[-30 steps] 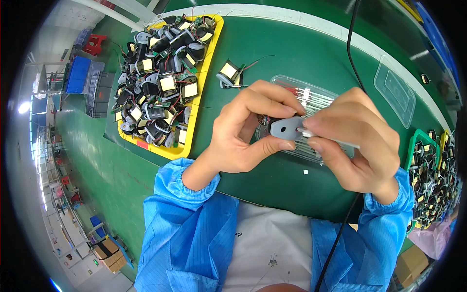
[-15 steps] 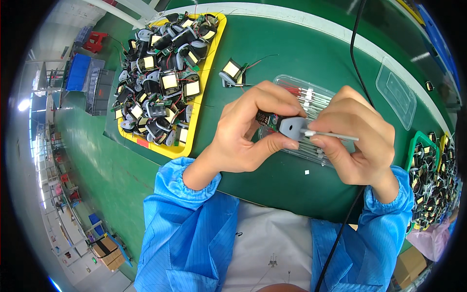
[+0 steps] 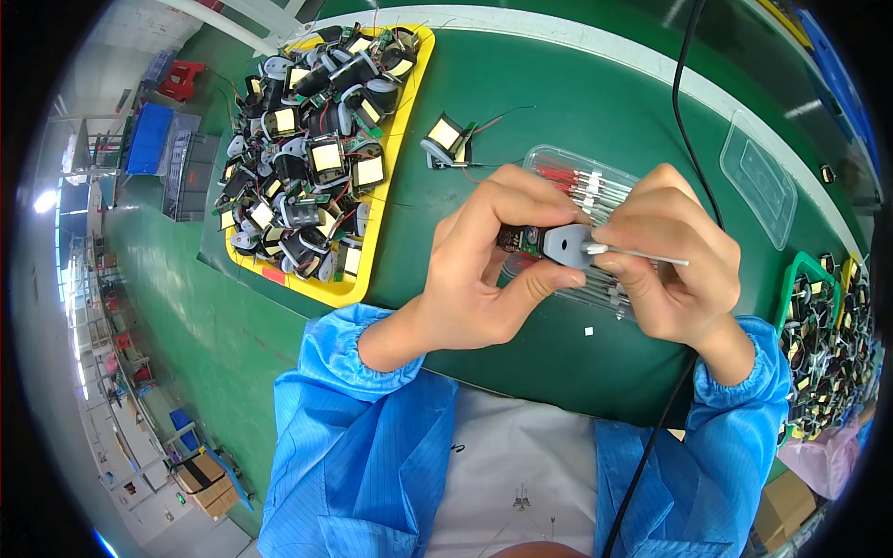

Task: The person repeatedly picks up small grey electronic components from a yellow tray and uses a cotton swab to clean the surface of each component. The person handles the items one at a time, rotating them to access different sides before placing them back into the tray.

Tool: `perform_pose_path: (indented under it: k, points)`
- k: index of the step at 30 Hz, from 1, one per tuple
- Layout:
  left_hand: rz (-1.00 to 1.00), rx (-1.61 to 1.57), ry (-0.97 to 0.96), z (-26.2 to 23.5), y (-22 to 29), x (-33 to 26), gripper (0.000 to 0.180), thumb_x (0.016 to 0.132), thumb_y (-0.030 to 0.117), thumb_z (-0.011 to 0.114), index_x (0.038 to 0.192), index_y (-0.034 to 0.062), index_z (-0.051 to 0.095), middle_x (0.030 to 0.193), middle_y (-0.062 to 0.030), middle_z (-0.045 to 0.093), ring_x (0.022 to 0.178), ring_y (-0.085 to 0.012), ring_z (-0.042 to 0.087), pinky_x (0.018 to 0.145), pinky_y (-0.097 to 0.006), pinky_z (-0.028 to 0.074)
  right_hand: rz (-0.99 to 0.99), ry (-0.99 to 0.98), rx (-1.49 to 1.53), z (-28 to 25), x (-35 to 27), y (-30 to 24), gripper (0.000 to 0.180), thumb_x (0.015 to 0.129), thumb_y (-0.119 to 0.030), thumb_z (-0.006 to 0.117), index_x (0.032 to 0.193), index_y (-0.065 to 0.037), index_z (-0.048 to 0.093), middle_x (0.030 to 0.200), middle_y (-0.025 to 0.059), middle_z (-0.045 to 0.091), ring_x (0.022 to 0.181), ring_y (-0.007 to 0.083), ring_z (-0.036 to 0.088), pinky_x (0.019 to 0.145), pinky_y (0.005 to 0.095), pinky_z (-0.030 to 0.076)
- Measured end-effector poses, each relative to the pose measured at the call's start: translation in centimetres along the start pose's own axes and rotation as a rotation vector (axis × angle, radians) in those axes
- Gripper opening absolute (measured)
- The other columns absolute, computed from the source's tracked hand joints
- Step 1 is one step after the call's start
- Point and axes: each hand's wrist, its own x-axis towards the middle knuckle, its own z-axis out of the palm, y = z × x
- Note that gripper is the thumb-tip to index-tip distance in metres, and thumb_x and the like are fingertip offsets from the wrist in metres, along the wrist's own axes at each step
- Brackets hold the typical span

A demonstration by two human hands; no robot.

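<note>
Between the thumb and fingers of my left hand (image 3: 479, 279) is a small electronic module with a grey end cap (image 3: 569, 257) and a green circuit board; the cap faces right. My right hand (image 3: 688, 265) pinches a thin grey-white lead (image 3: 659, 258) close to its white end, right against the cap. Whether that end is inside the cap or just touching it, I cannot tell. Under both hands lies a clear plastic box (image 3: 537, 152) of similar leads, some with red parts. A similar module (image 3: 446, 136) rests on the green table beyond my left hand.
A yellow tray (image 3: 402, 121) heaped with such modules stands at the left. To the right are a clear lid (image 3: 758, 177) and a green tray (image 3: 787, 288) of more parts. A black cable (image 3: 676, 88) crosses the table. One small white square (image 3: 589, 331) lies near me.
My left hand and the module have shifted slightly right and toward me. My right hand has turned a little, with the lead still at the cap.
</note>
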Motion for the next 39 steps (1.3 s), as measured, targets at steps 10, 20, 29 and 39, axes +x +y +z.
perform_pose_path:
  k: [10,20,29,39]
  points:
    - [0.173,0.286,-0.085,-0.8,0.1,0.5,0.034,0.074,0.003,0.075,0.099,-0.0038,0.053,0.092,-0.0170,0.060,0.081,-0.0225,0.059,0.072,-0.031,0.049,0.051,-0.006,0.020,0.3,-0.1,-0.4,0.016,0.070,0.003,0.072,0.082,0.005,0.061,0.074,0.0135,0.062,0.060,0.0237,0.055,0.050,0.0309,0.042]
    - [-0.140,0.053,-0.005,0.5,1.0,-0.7,0.039,0.082,0.008,0.070,0.110,-0.0027,0.044,0.103,-0.0181,0.054,0.091,-0.0209,0.056,0.079,-0.031,0.047,0.089,0.023,-0.001,0.8,-0.7,-0.3,0.014,0.074,0.004,0.070,0.085,0.005,0.061,0.077,0.0117,0.062,0.060,0.0213,0.054,0.050,0.0291,0.043]
    - [-0.057,0.093,-0.048,-0.3,0.6,0.2,0.037,0.078,0.006,0.073,0.106,-0.0025,0.051,0.100,-0.0149,0.058,0.089,-0.0219,0.059,0.076,-0.030,0.049,0.251,-0.053,0.116,-0.3,0.2,-0.3,0.014,0.074,0.002,0.072,0.085,0.003,0.063,0.078,0.0109,0.063,0.064,0.0186,0.056,0.051,0.0260,0.045]
    - [-0.057,0.108,-0.029,-0.4,0.2,0.2,0.036,0.078,0.006,0.073,0.106,-0.0023,0.051,0.101,-0.0153,0.058,0.092,-0.0231,0.059,0.078,-0.031,0.050,0.235,-0.066,0.021,-0.6,0.4,-0.4,0.017,0.070,0.003,0.072,0.085,0.002,0.064,0.079,0.0123,0.063,0.067,0.0226,0.058,0.058,0.0295,0.046]
